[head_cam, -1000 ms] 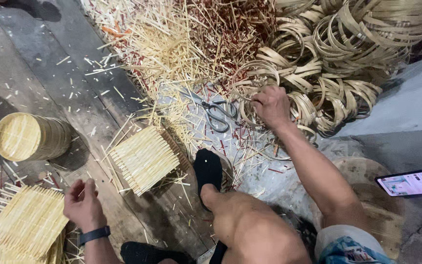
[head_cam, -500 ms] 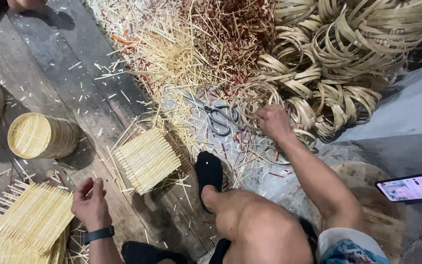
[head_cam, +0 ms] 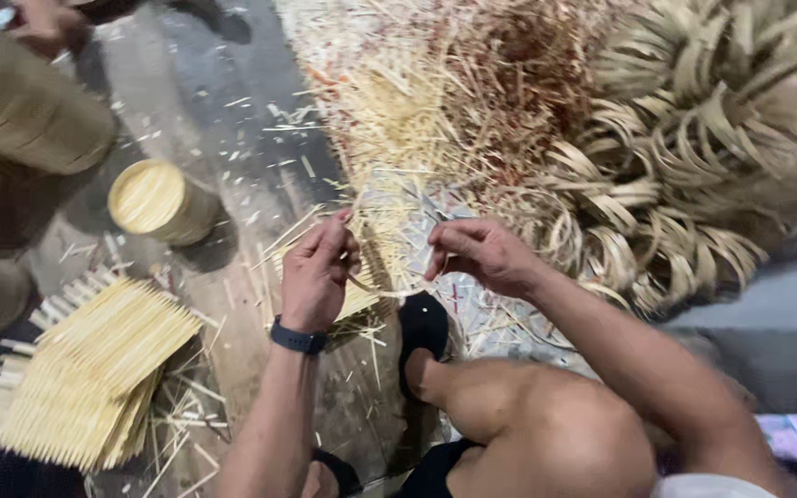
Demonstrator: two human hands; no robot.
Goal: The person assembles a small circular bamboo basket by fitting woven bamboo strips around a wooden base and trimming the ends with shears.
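- The left hand (head_cam: 317, 269) and the right hand (head_cam: 481, 254) are meeting over the middle of the floor, each pinching an end of one thin bamboo strip (head_cam: 382, 290) that is sagging in a curve between them.
- The strip is hanging just above a woven square mat (head_cam: 354, 297) lying on the floor, right beside the person's black sandal (head_cam: 422, 327).
- Judging by what is lying about, the work is well along but far from over — a stack of finished woven mats (head_cam: 85, 369) is sitting toward the lower left edge of the floor, while much raw stock is waiting.
- A loose heap of straight splints (head_cam: 435, 101) is spreading along the far edge, and a big pile of coiled bamboo hoops (head_cam: 712, 138) is filling the far right corner.
- A round woven basket (head_cam: 154, 198) is standing to the left, and another person's hand (head_cam: 43, 23) is working in the far left corner.
- Scattered slivers are crowding the floor around the mat — nothing else is blocking the hands.
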